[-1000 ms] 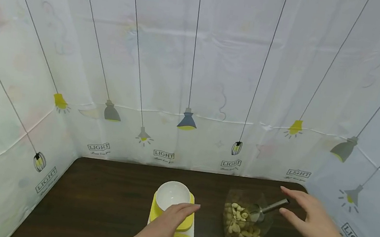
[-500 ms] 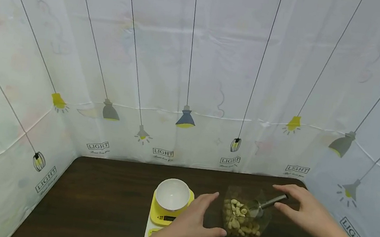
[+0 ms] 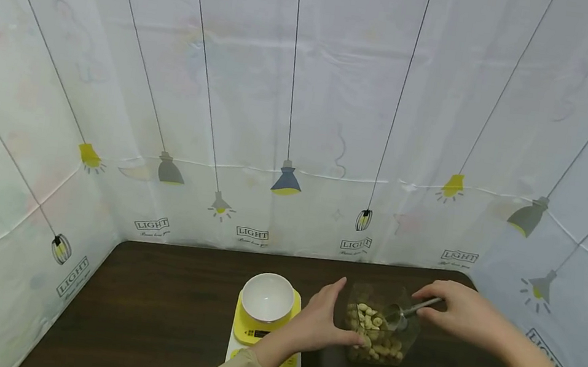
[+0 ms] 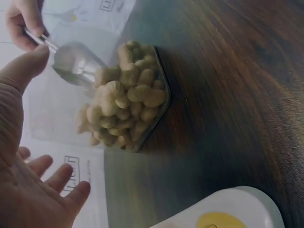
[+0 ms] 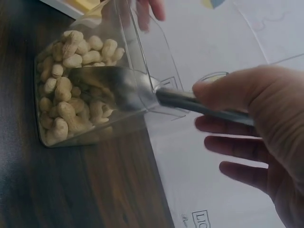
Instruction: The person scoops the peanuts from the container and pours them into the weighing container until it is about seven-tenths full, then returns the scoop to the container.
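A clear square container (image 3: 409, 342), partly filled with unshelled peanuts (image 5: 66, 114), stands on the dark table. A metal scoop (image 5: 126, 88) leans in it, blade among the peanuts and handle (image 5: 178, 99) over the rim. My right hand (image 3: 469, 315) pinches that handle between thumb and index finger, the other fingers loosely extended. My left hand (image 3: 316, 321) is spread at the container's left side, thumb near its front wall and fingers toward the back. Whether the left hand touches the wall I cannot tell.
Left of the container, a yellow and white kitchen scale (image 3: 242, 329) bears a white bowl (image 3: 267, 299); my left forearm partly covers the scale. A printed cloth (image 3: 314, 112) hangs behind and beside the dark wooden table (image 3: 171, 310).
My left hand has moved right, from over the scale to the container's side. My right hand has come left onto the scoop handle and now pinches it. The head view has shifted slightly.
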Tool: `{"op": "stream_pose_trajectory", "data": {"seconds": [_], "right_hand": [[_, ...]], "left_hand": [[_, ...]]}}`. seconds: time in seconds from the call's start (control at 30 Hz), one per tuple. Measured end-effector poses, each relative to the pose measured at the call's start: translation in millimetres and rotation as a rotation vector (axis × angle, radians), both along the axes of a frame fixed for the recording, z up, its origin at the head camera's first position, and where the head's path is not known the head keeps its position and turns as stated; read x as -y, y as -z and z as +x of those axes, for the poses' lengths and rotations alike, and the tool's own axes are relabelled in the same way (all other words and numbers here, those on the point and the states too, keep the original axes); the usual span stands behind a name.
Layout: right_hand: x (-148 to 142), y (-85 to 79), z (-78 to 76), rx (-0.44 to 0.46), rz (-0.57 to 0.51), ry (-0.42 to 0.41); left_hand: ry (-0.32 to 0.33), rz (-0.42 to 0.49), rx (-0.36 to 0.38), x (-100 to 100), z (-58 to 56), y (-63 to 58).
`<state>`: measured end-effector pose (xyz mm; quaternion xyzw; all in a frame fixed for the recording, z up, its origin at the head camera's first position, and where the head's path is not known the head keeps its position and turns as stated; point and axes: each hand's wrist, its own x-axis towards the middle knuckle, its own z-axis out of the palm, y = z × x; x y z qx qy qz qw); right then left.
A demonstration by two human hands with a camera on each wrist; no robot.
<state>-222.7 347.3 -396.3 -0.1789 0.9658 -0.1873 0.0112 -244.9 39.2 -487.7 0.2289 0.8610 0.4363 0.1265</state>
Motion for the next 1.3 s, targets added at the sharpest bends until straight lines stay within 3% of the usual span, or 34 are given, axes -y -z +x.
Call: {"op": "stream_pose_trajectory", "data": {"seconds": [0.2,0.57,0.83,1.1,1.3], "right_hand": [[5.5,0.1,-8.1,-0.007,0.099,-0.058],[22.4,6.8,-8.9,-0.199,0.295,-0.078],[21.6,18.2,-6.6,-0.265,0.262,-0.094],[17.6,29.4,2.8,-0.394,0.190,-0.095],[21.6,33.3,3.9,-0.376,0.134,-0.070]], "left_hand": [[0.006,0.011,0.030,-9.3,-5.3,1.4],[0.021,0.020,0.033,-16.8,-9.2,4.1],[0.024,0.023,0.018,-15.9,-10.5,3.3],[0.035,0.016,0.013,-18.0,-11.8,4.8],[0.026,0.015,0.005,-19.9,-13.2,3.8]]}}
